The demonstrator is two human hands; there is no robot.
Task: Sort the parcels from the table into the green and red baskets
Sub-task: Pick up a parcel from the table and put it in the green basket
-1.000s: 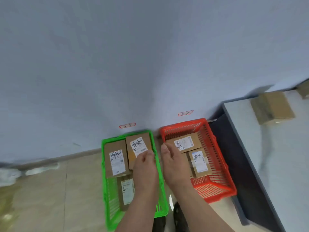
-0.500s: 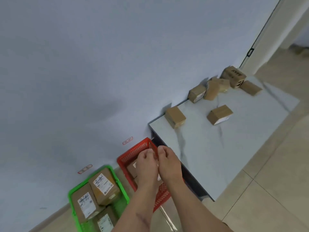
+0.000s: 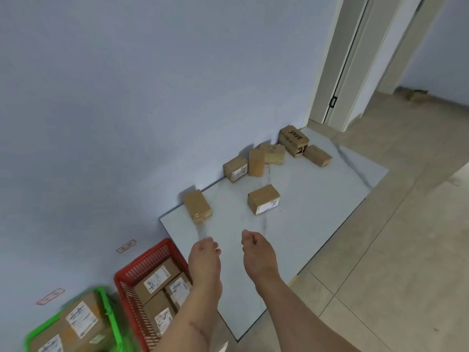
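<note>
Several brown cardboard parcels lie on the pale marble table [image 3: 317, 214]. The nearest parcel [image 3: 197, 206] sits by the table's left corner, another labelled parcel [image 3: 264, 199] lies mid-table, and a cluster of parcels [image 3: 269, 153] rests against the wall. My left hand [image 3: 204, 257] and my right hand [image 3: 257, 252] hover over the table's near end, fingers loosely curled, holding nothing. The red basket [image 3: 132, 275] on the floor holds several labelled parcels. The green basket [image 3: 106, 311] at the bottom left also holds parcels.
A blue wall runs behind the table and baskets, with small red labels [image 3: 126, 246] above each basket. A white door frame [image 3: 337, 72] stands at the far right. Beige floor tiles [image 3: 393, 262] spread to the right of the table.
My view has swung from the baskets up to the table. Both hands left the baskets, moved apart and now hover over the table's near end, empty.
</note>
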